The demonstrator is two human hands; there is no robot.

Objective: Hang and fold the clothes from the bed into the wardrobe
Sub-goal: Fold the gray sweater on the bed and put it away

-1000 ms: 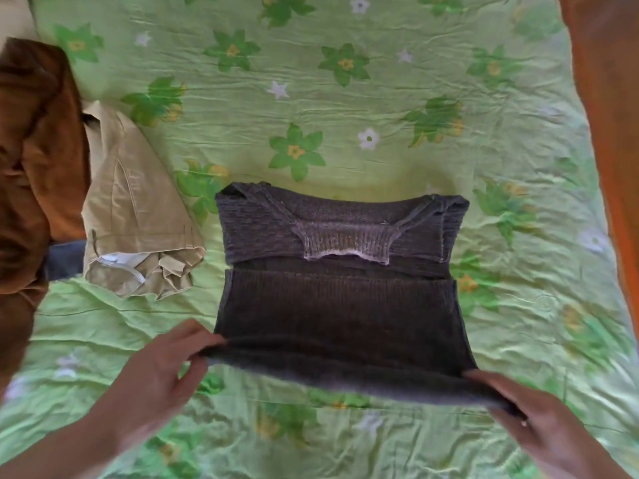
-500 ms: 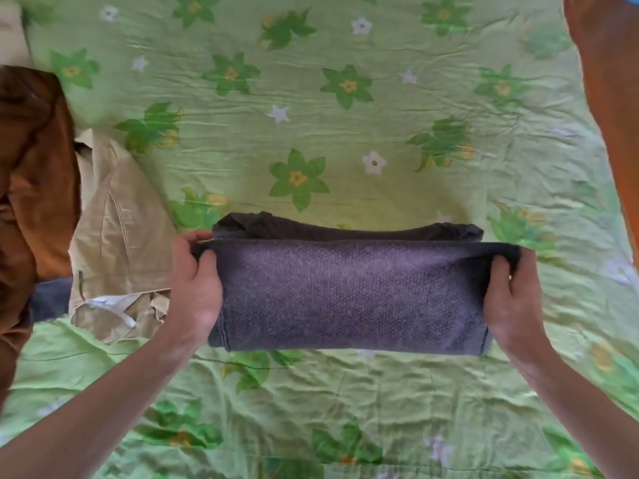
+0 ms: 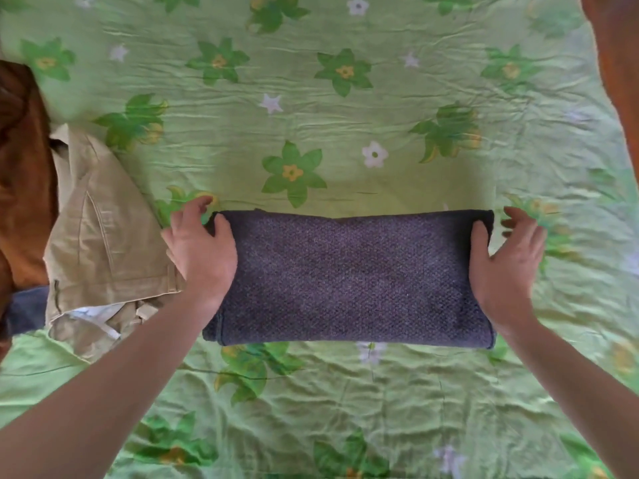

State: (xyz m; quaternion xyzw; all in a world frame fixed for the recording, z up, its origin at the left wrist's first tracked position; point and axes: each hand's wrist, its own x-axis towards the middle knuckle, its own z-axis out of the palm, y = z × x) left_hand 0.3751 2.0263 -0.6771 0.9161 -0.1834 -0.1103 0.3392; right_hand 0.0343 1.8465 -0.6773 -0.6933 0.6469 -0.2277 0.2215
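Observation:
A dark grey knitted sweater [image 3: 349, 274] lies folded into a flat rectangle on the green flowered bed sheet [image 3: 311, 98]. My left hand [image 3: 204, 250] is at its left end, thumb resting on the far corner, fingers spread over the sheet beside it. At the right end, my right hand [image 3: 501, 264] has its thumb on the knit and its fingers splayed apart off the edge. Neither hand has fabric pinched.
Beige trousers [image 3: 100, 236] lie crumpled just left of the sweater, touching my left wrist. A brown garment [image 3: 24, 202] and a dark blue one [image 3: 27, 309] sit at the left edge. An orange-brown surface [image 3: 619, 81] borders the bed at the upper right.
Both hands carried the near hem up and over, folding the sweater in half. The fold now lies flat, and the fingers have opened off its far corners.

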